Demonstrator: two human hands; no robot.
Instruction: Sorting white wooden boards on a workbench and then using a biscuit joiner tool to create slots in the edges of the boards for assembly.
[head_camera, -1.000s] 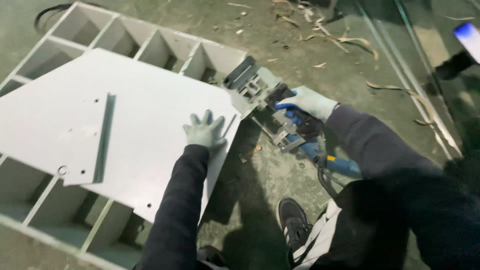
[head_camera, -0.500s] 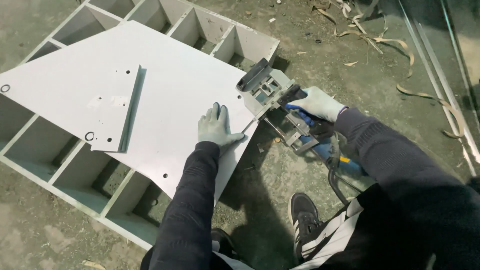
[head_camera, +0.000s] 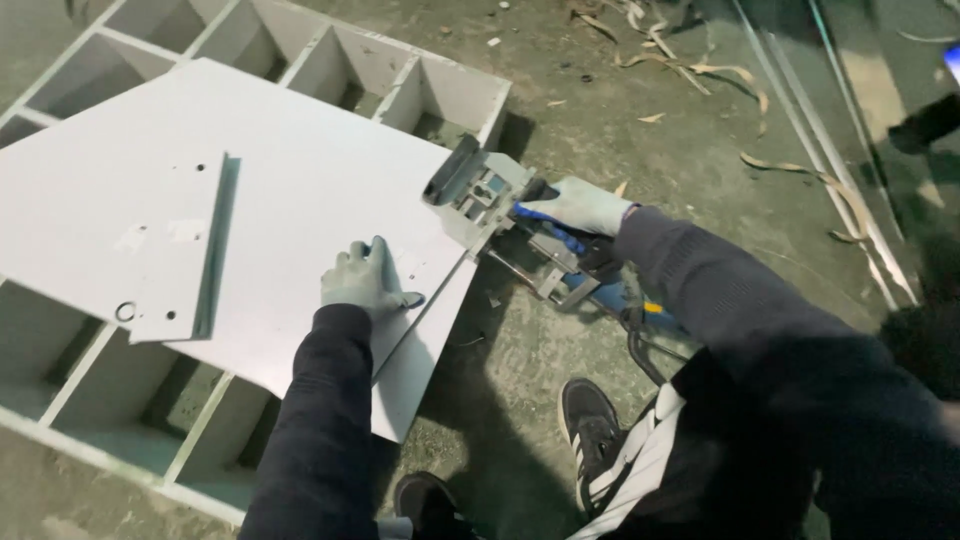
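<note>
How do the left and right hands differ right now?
The left hand lies flat, palm down, on the grey panel; the right hand is curled around the blue power tool at the panel's edge. The left hand is over the panel's surface, while the right hand is off it, above the concrete floor. Both wear light grey gloves and dark sleeves.

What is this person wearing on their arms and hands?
Both hands wear pale grey-white work gloves: the left hand and the right hand. Both arms are in long dark sleeves, plain and loose, reaching to the glove cuffs.
</note>
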